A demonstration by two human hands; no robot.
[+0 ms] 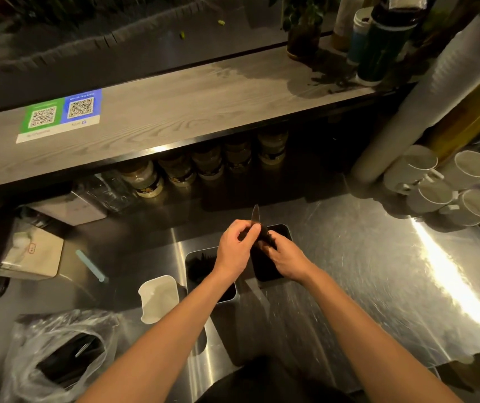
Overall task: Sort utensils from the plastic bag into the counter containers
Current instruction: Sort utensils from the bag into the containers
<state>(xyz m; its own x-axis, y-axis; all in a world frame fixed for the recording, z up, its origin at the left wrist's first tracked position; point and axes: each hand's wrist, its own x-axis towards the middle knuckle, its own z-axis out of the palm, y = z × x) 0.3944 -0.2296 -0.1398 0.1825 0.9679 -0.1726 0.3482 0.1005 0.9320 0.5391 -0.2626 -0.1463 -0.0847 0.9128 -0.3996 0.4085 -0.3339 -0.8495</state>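
Both my hands meet above two steel containers set in the counter. My left hand (pixel 237 245) pinches a dark plastic knife (pixel 255 214) whose blade points away from me. My right hand (pixel 283 257) grips a bunch of dark utensils (pixel 267 238) just over the right container (pixel 283 229). The left container (pixel 201 264) holds several dark utensils. At the lower left lies the clear plastic bag (pixel 55 356), open, with more dark utensils inside.
A white tub (pixel 158 298) stands left of the containers, with a pale blue stick (pixel 91 266) and a paper pouch (pixel 33 254) further left. White mugs (pixel 442 184) and a tall sleeve of cups (pixel 424 97) sit at the right. Jars line up under the wooden shelf (pixel 174 112).
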